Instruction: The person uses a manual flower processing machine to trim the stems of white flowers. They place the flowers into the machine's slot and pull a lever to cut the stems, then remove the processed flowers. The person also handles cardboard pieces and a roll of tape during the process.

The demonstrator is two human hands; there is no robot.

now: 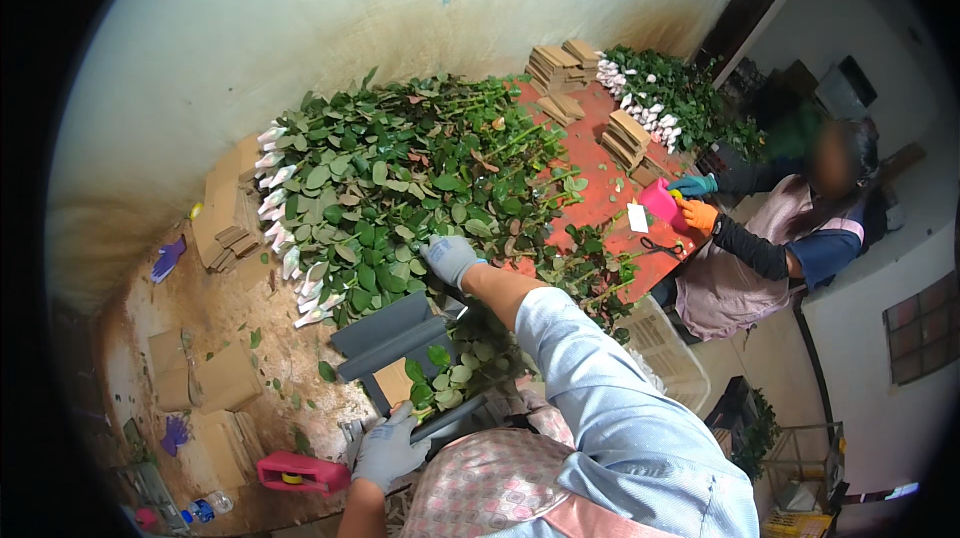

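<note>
My right hand [450, 259], in a grey glove, reaches into a large pile of leafy rose stems [405, 185] whose wrapped white heads [277, 200] point left. Its fingertips are among the leaves, and whether they grip a stem cannot be told. Near my body, my left hand [391, 448], gloved alike, is at the lower edge of a dark grey trough-like stand [394, 339]. A piece of brown cardboard [394, 382] and a leafy stem [442, 380] lie in the stand. My left fingertips are by a pale rose head there; their hold is unclear.
Cardboard stacks [229, 215], a pink tape dispenser [304, 473], purple gloves [168, 259] and a plastic bottle [217, 503] are on the left. On the red tabletop [592, 140] are scissors [661, 247] and more cardboard. A co-worker [765, 238] holds a pink dispenser [661, 204]. A crate [667, 346] stands at right.
</note>
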